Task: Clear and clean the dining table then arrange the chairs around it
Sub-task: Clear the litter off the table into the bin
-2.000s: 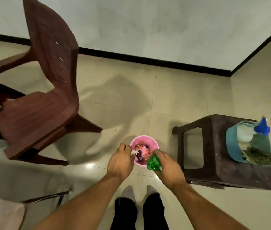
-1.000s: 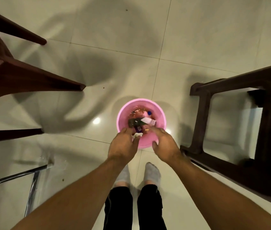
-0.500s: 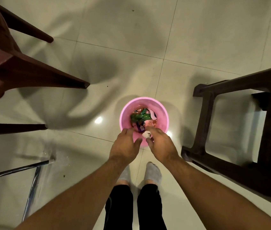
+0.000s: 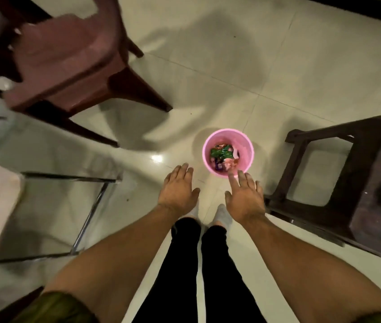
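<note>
Both hands are drawn back from the pink bin (image 4: pixel 246 151), over which scraps were being released a moment ago. Left hand (image 4: pixel 178 191) and right hand (image 4: pixel 244 201) are held empty, fingers (image 4: pixel 183 171) straight and loosely spread. Wrappers (image 4: pixel 222 155) are left inside the bin on the floor. Clearing appears done for this load; next, a cloth must be fetched and the glass table (image 4: pixel 68 176) wiped.

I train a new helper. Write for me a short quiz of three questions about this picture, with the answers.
1. True or false: the left hand grips a cup.
2. The green wrapper lies: A in the bin; B on a plate; C in a sink.
3. Which furniture stands right of the bin?
Key: 1 false; 2 A; 3 the stool.
</note>
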